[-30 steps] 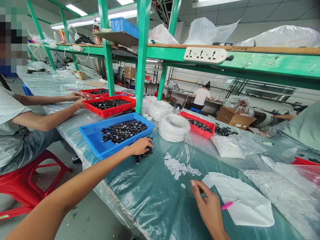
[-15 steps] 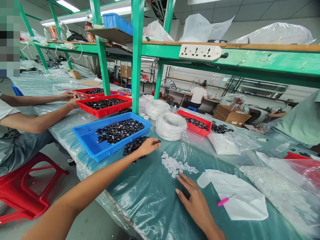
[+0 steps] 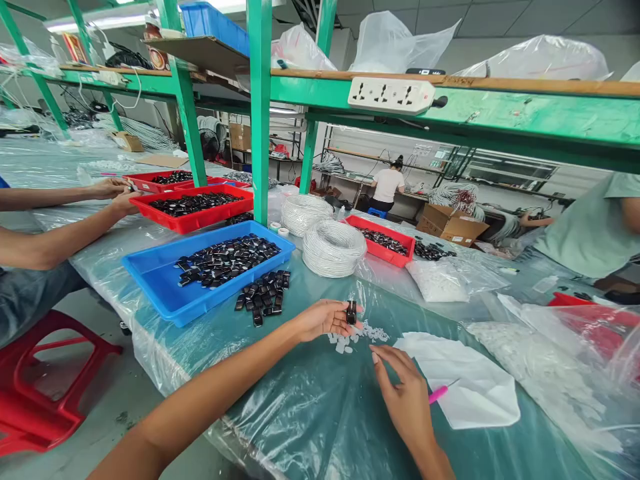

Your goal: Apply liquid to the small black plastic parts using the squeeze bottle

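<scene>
My left hand (image 3: pixel 325 319) holds one small black plastic part (image 3: pixel 351 312) pinched in its fingertips, just above a little heap of white plastic pieces (image 3: pixel 356 335). My right hand (image 3: pixel 403 393) hovers close to the right of that heap, fingers curled together toward it with the index tip out; what they hold, if anything, I cannot make out. A loose pile of black parts (image 3: pixel 264 298) lies on the plastic-covered bench to the left, beside a blue tray (image 3: pixel 155 283) filled with more of them.
A white sheet (image 3: pixel 470 387) with a pink-handled tool (image 3: pixel 439 393) lies right of my right hand. White wire coils (image 3: pixel 333 247), red trays (image 3: pixel 193 208) (image 3: pixel 387 243) and bags of white pieces (image 3: pixel 438 280) stand behind. A co-worker's arms (image 3: pixel 60 230) reach in at left; another person (image 3: pixel 590 230) sits at right.
My left hand left the black pile with one part and moved right over the white pieces. My right hand shifted up toward the heap. The camera panned slightly right.
</scene>
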`<state>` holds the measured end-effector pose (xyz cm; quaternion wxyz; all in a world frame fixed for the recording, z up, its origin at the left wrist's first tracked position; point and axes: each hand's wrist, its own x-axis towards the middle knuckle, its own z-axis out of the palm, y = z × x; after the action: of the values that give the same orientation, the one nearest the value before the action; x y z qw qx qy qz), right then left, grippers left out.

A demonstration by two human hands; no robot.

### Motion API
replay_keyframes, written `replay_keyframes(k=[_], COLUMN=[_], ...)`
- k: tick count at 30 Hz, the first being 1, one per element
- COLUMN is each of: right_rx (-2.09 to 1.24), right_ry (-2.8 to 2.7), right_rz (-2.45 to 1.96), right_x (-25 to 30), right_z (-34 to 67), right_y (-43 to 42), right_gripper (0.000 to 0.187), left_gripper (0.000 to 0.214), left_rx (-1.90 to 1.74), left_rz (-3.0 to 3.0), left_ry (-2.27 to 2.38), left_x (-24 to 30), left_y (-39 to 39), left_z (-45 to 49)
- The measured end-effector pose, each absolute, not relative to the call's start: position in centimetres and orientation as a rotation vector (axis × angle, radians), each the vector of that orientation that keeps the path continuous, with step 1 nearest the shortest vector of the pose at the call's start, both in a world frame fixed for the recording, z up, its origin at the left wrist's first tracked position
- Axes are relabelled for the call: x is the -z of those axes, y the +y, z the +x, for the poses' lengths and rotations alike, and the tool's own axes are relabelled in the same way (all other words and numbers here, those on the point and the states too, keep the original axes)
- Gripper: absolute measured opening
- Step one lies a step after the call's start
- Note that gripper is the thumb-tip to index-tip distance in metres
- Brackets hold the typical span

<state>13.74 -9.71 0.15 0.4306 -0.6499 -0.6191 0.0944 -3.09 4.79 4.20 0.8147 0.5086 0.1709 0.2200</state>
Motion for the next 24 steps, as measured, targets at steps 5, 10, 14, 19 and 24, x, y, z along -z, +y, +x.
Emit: replay_keyframes(k=[5, 10, 14, 19, 24], right_rx=[-0.128, -0.044, -0.037, -0.041, -0.065], right_ry=[-1.548, -1.61, -1.645, -1.686, -1.673], right_rz=[-1.592, -1.57, -1.564, -1.543, -1.54], right_x=[-0.1, 0.0, 0.0, -0.1, 0.0], right_z=[13.8, 13.6, 13.3, 13.0, 12.9], right_y=[-9.8, -9.8, -9.8, -9.9, -10.0], right_gripper=[0.025, 0.023, 0.023, 0.023, 0.024], left_gripper=[0.04, 0.042, 0.039, 0.028, 0.028], left_rx=[-0.491, -0.549, -0.723, -0.857, -0.898], left_rz=[1.045, 1.365, 1.917, 2.066, 2.086], left_ry=[0.383, 0.547, 0.886, 1.288, 1.782], left_x=[-3.6, -2.6, -2.2, -3.3, -4.0], left_y=[4.7, 4.7, 5.7, 8.4, 10.8], left_z=[-3.1, -2.9, -3.5, -6.6, -9.9])
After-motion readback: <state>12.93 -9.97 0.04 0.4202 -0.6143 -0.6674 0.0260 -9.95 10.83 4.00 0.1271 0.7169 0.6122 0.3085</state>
